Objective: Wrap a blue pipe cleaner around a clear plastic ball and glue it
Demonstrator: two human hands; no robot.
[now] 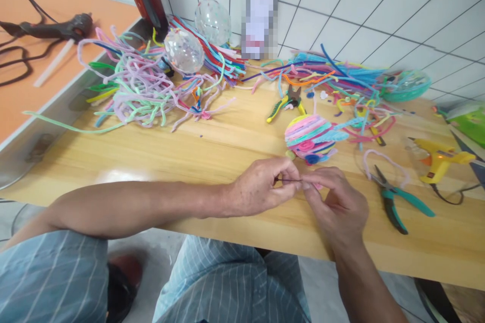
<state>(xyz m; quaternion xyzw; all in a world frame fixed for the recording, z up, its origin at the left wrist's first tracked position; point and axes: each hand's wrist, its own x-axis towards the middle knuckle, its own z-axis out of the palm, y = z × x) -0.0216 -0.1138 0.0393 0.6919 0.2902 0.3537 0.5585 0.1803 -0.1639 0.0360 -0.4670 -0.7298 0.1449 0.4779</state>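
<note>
Between my two hands runs a short, thin, dark purple pipe cleaner (290, 180). My left hand (261, 187) is closed, with thumb and forefinger pinching one end. The fingertips of my right hand (339, 204) pinch the other end, and a bit of pink shows beside them. Just beyond my hands sits a ball wrapped in striped pipe cleaners (308, 133), with pink and blue coils on its near side and a light blue piece sticking out to the right. What lies inside my curled left fingers is hidden.
Tangled pipe cleaners (140, 86) lie at the left near clear balls (184, 50); more bundles (333, 73) line the wall. Yellow-handled cutters (288, 103) lie behind the striped ball. Teal-handled pliers (394, 199) and a yellow glue gun (441, 156) are at right; a black glue gun (71, 28) is far left.
</note>
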